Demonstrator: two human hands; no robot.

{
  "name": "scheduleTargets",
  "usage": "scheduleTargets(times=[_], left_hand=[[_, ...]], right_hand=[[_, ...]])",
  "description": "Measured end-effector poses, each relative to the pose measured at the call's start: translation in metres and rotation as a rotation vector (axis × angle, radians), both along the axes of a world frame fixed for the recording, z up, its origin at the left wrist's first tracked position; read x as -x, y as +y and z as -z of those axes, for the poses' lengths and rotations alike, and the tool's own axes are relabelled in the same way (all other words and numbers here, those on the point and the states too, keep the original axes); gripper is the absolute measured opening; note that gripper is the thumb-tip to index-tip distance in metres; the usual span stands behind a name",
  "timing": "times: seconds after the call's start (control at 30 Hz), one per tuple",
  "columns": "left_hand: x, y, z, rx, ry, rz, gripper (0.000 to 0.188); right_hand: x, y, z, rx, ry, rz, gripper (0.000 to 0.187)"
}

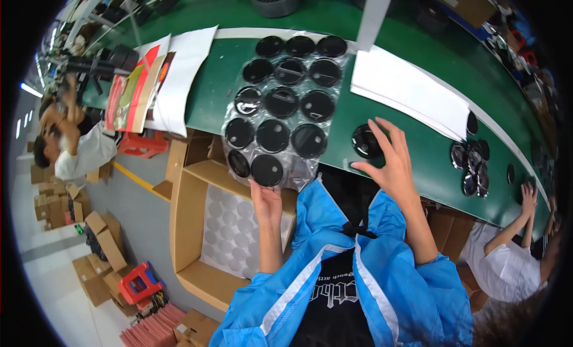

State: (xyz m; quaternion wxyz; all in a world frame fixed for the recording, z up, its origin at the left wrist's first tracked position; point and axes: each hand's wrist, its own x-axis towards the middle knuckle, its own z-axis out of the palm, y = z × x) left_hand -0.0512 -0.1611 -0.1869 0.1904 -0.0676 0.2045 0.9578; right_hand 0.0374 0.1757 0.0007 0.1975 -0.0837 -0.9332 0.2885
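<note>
A clear plastic tray (pixel 339 78) lies across the green bench and overhangs its near edge. Rows of round black glossy discs (pixel 273 136) sit in its pockets. My left hand (pixel 267 203) pinches the tray's near edge beside the lowest disc; its fingertips are partly hidden under the plastic. To the right of the tray, a single black disc (pixel 364 141) rests on the bench. Over that disc's right side is my right hand (pixel 391 162), thumb and fingers spread apart around it. Whether the fingertips touch the disc, I cannot tell.
Below the tray stands an open cardboard box (pixel 186 227) with a pocketed white sheet (pixel 224 230) inside. White sheets (pixel 406 87) lie right of the tray, near a cluster of black discs (pixel 471 162). Printed cardboard (pixel 134 96) is at left. A co-worker's hands (pixel 527 197) are at far right.
</note>
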Motion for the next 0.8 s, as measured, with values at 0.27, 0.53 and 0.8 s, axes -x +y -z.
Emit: scheduleTargets(times=[0.27, 0.53, 0.8], left_hand=[[0.023, 0.033, -0.082, 0.552, 0.249, -0.203, 0.021], [0.028, 0.034, -0.061, 0.340, 0.336, -0.100, 0.018], [0.039, 0.044, -0.082, 0.471, 0.267, -0.092, 0.016]], right_hand=[[0.081, -0.141, -0.006, -0.182, 0.229, -0.284, 0.059], [0.088, -0.099, -0.014, 0.026, 0.170, -0.302, 0.033], [0.088, -0.121, -0.005, -0.266, 0.391, -0.209, 0.024]])
